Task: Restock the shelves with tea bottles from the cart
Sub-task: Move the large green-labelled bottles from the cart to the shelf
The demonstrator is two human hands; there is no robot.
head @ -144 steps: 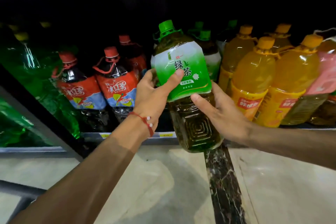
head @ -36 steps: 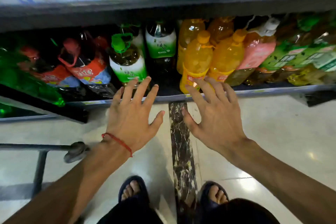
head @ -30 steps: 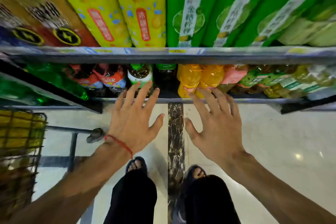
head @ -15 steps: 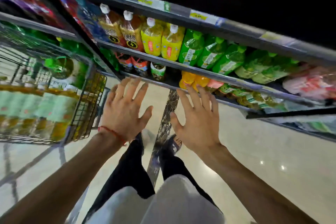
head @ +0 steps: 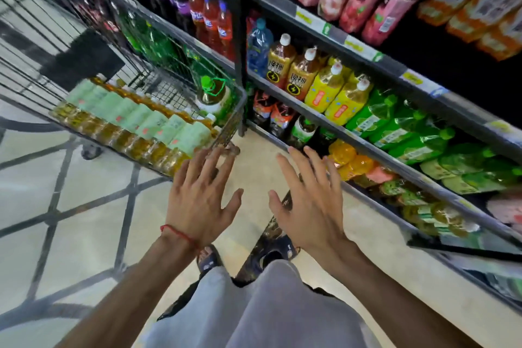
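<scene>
A wire cart (head: 234,121) stands at the left and holds a row of pale-green-labelled tea bottles (head: 141,124) lying side by side. One large green-capped tea bottle (head: 211,93) stands upright in the cart's near corner. My left hand (head: 200,198) hovers with fingers spread just in front of the cart's corner and holds nothing. My right hand (head: 308,200) is spread beside it, over the floor in front of the bottom shelf (head: 372,200). A green-labelled tea bottle (head: 303,128) stands on that bottom shelf among red-labelled ones.
Shelves (head: 423,110) of drink bottles run along the right: yellow, green and orange ones low, pink and brown ones higher. A black upright post (head: 240,37) divides the shelving. My legs and sandalled feet (head: 209,257) stand on the pale tiled floor.
The large green tea bottle I held earlier now stands on the bottom shelf. Both hands have let go and drawn back, and my view has swung left toward the cart.
</scene>
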